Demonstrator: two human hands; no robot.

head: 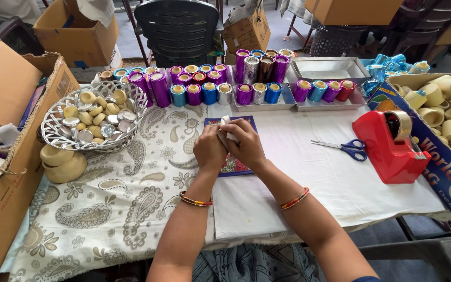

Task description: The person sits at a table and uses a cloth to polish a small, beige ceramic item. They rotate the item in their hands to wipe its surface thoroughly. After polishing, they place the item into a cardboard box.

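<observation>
My left hand and my right hand are pressed together over the table's middle, both closed around a small pale cylinder that shows only at its top between the fingers. Under the hands lies a small dark blue patterned sheet with a floral print. Both wrists wear thin beaded bangles. Beyond the hands stand rows of little foil-wrapped cylinders in purple, blue, silver and red.
A white wire basket of small discs sits at left, with plain beige cups beside it. Blue-handled scissors and a red tape dispenser lie at right. Metal trays, cardboard boxes and a dark chair ring the table.
</observation>
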